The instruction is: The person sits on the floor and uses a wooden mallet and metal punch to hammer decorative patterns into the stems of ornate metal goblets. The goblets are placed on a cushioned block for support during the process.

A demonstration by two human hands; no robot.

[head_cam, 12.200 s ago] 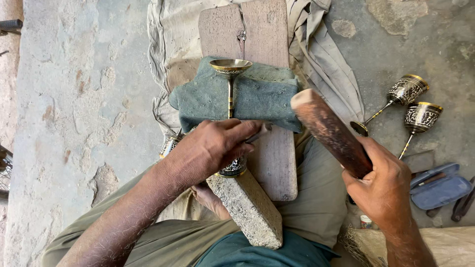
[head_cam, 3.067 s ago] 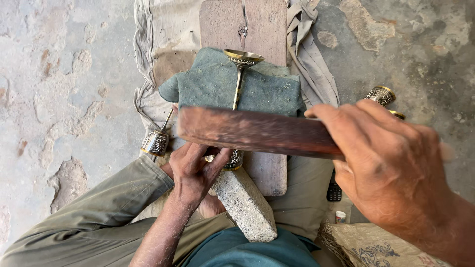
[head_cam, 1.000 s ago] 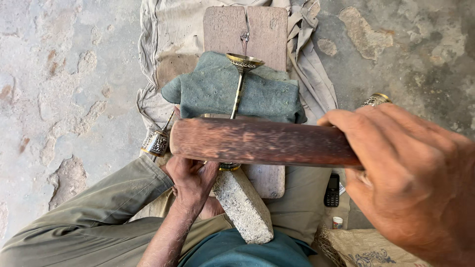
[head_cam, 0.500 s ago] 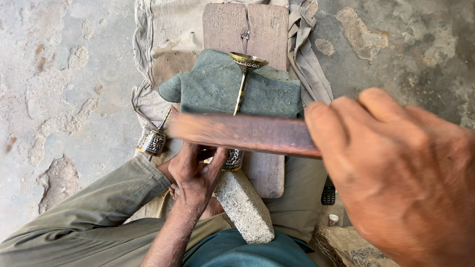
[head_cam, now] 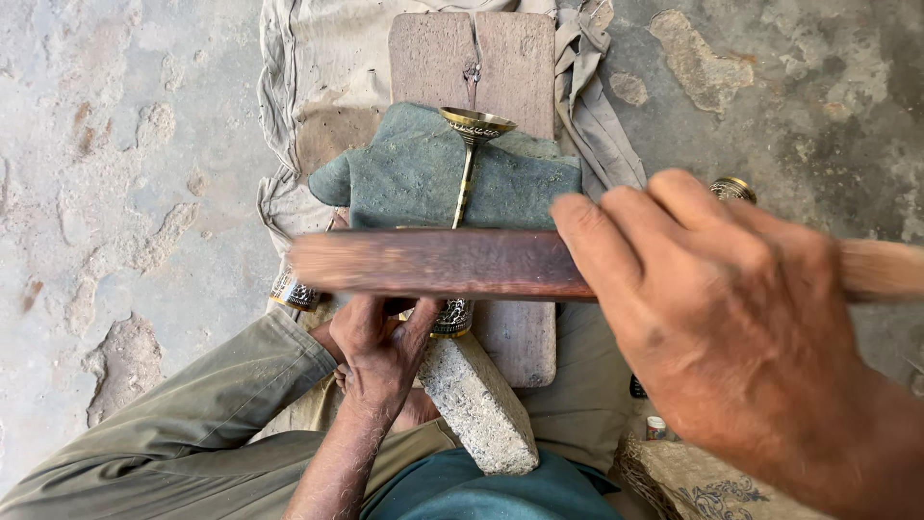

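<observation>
My right hand (head_cam: 731, 308) grips a dark wooden stick (head_cam: 433, 262) and holds it level across the middle of the view, close to the camera. Beneath it a brass goblet (head_cam: 469, 164) lies on its side on a blue-green cloth pad (head_cam: 404, 178), its round foot pointing away and its engraved cup near me. My left hand (head_cam: 380, 351) rests at the cup end, its fingers partly hidden behind the stick, so its hold on the goblet cannot be made out. The pad lies on a wooden board (head_cam: 472, 58).
A rough stone block (head_cam: 476, 404) leans under the board by my lap. Another engraved goblet (head_cam: 294, 289) lies at the left beside my knee, and the rim of one more (head_cam: 733, 188) shows behind my right hand. A beige cloth (head_cam: 318, 58) covers the patchy concrete floor (head_cam: 125, 144).
The stick has swung between frames, staying level over the goblet, and my right hand has shifted slightly right. My left hand stays at the cup end.
</observation>
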